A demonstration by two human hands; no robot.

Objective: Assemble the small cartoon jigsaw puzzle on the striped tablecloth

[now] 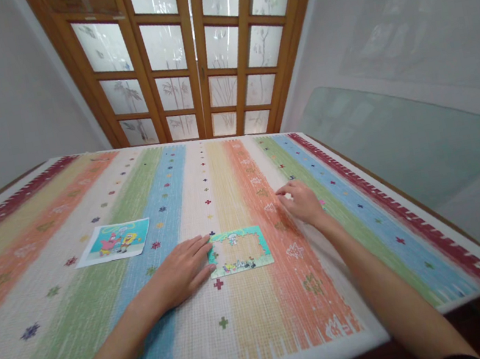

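A jigsaw puzzle (261,259) lies flat on the striped tablecloth, its turquoise border joined into a rectangular frame. Cloth shows through its open middle, and small cartoon figures run along the lower side. My left hand (187,269) rests flat at the puzzle's left edge, fingers stretched out and touching it. To the right of the puzzle, my right hand (300,201) is lowered to the cloth with thumb and forefinger pinched together. Whatever sits between those fingertips is too small to make out. A small pink spot (322,204), perhaps a loose piece, shows beside the right wrist.
A printed cartoon picture (114,242) lies on the left part of the tablecloth (258,318). The table's front edge runs close to me. Beyond the far edge stand wooden doors (194,57) with glass panes, and a pale glass panel (399,133) leans by the right wall.
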